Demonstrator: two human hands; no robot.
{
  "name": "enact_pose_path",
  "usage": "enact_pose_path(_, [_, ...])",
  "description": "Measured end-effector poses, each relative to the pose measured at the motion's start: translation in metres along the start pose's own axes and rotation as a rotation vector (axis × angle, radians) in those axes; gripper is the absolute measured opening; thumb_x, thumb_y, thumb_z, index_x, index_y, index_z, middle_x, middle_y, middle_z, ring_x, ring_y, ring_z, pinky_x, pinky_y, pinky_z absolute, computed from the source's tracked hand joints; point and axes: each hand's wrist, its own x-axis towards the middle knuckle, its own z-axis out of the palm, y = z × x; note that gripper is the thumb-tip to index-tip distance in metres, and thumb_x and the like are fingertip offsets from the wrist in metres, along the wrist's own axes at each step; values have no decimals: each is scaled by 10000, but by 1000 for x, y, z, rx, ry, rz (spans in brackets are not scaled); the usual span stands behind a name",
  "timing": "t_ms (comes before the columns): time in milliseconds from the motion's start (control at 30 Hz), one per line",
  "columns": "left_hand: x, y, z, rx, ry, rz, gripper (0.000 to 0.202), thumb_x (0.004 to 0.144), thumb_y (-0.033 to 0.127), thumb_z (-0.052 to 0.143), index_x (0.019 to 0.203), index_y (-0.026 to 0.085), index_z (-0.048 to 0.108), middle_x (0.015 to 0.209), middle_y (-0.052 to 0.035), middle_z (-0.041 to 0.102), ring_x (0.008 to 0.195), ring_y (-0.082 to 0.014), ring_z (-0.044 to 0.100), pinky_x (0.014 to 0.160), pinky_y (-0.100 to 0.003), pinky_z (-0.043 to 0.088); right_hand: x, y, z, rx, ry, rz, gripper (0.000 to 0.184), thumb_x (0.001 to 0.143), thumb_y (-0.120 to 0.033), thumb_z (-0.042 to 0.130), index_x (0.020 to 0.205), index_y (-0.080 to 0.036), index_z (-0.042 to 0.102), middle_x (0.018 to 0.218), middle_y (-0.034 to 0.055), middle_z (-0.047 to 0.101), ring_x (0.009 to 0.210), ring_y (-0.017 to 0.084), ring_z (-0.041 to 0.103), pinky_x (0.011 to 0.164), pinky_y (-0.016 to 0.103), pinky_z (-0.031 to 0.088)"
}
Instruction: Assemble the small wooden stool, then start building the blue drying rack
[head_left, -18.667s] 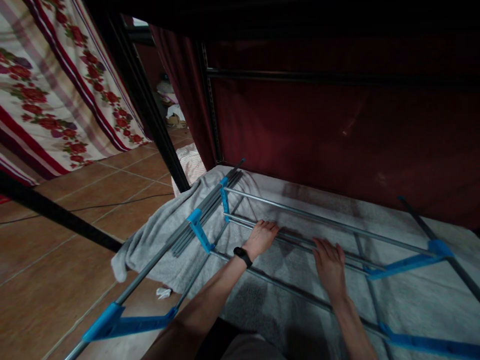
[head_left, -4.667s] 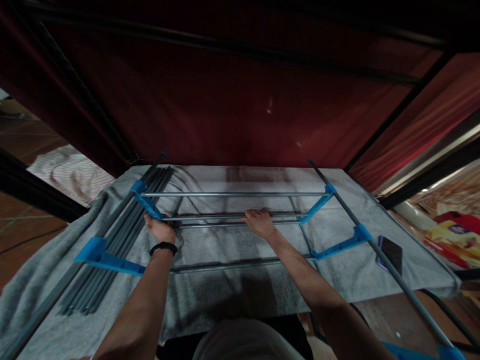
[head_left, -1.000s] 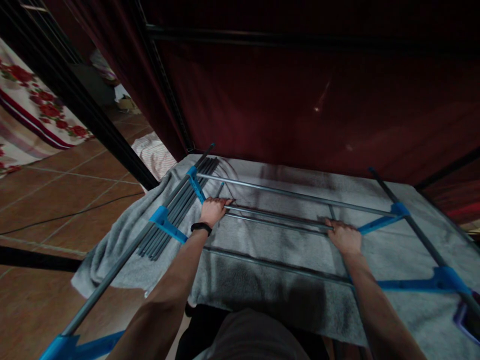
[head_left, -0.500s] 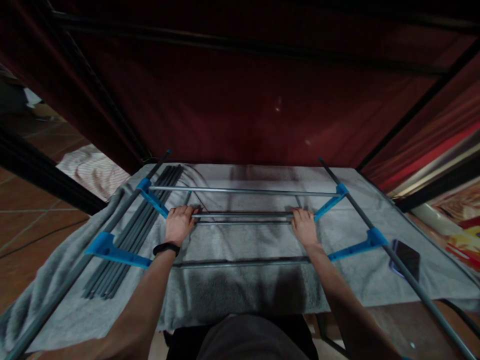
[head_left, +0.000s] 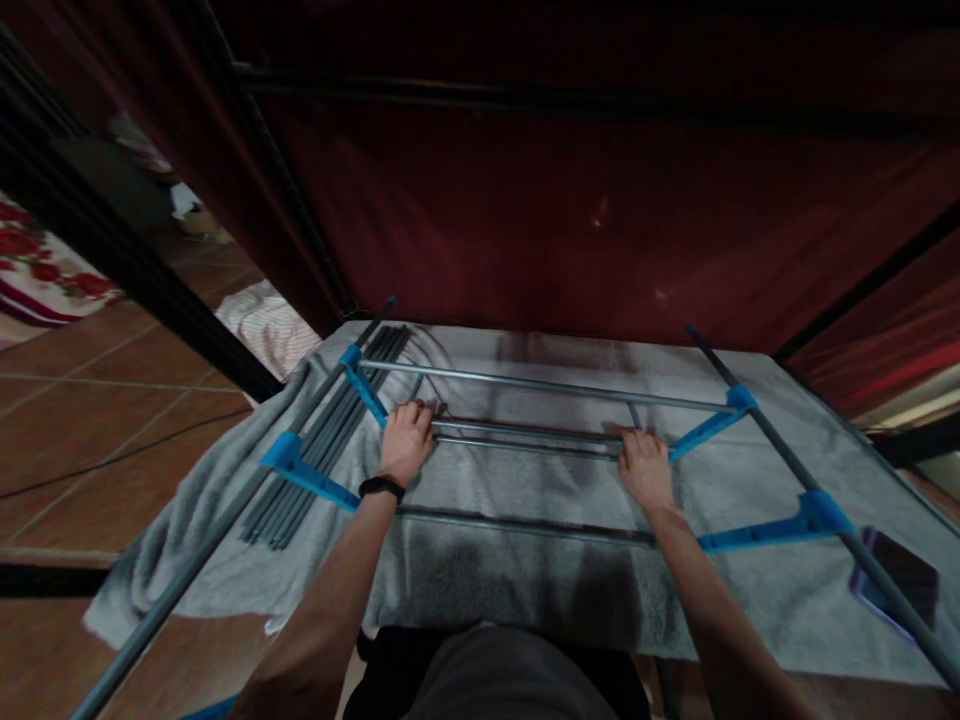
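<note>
A rack frame of grey metal tubes and blue plastic brackets lies on the cloth-covered table. My left hand point(head_left: 407, 440), with a black wristband, is closed over the left end of the middle cross tubes point(head_left: 525, 431), beside the upper left bracket point(head_left: 365, 388). Over the right end of the same tubes my right hand point(head_left: 646, 467) is closed, near the upper right bracket point(head_left: 705, 427). Both palms face down and the fingertips are partly hidden. A far cross tube point(head_left: 547, 385) and a near cross tube point(head_left: 525, 526) run parallel. Lower brackets point(head_left: 311, 475) point(head_left: 780, 528) sit on the long side tubes.
Several loose grey tubes point(head_left: 326, 440) lie bundled at the left on the grey cloth point(head_left: 480, 590). A phone point(head_left: 896, 580) rests at the right by the side tube. Dark red fabric point(head_left: 525, 220) on a black frame stands behind. Tiled floor point(head_left: 112, 440) shows at left.
The view has turned left, so everything appears shifted rightward and more floor shows at left. Both hands keep their places on the middle tubes.
</note>
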Motion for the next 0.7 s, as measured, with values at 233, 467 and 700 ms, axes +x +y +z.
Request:
enact_pose_path(233, [-39,22,7,-239,331,-320,280,865,143,495,1121,193,597,1101,-121,608,1109,-284,538,983,-461,404,0,-18,-22,157,270,-114,452,842,-104,472,1284,-177,534,1240,129,608,1105,252,566,919,394,431])
enact_pose_path(467, [-21,-8,-13,-289,559,-850,407,863,156,462,1267,173,417,1276,-159,511,1222,-256,508,997,-428,459,39,-54,-77,184,448,-82,450,820,-130,513,1253,-224,593,1268,144,577,1192,308,537,984,488,427])
enact_pose_path(700, [-19,-40,11,-479,241,-901,498,721,38,514,1206,151,518,1172,-129,615,1118,-234,600,922,-360,502,48,-79,-64,385,272,-245,327,873,-120,457,1098,-223,670,1091,84,678,1013,216,610,937,372,463])
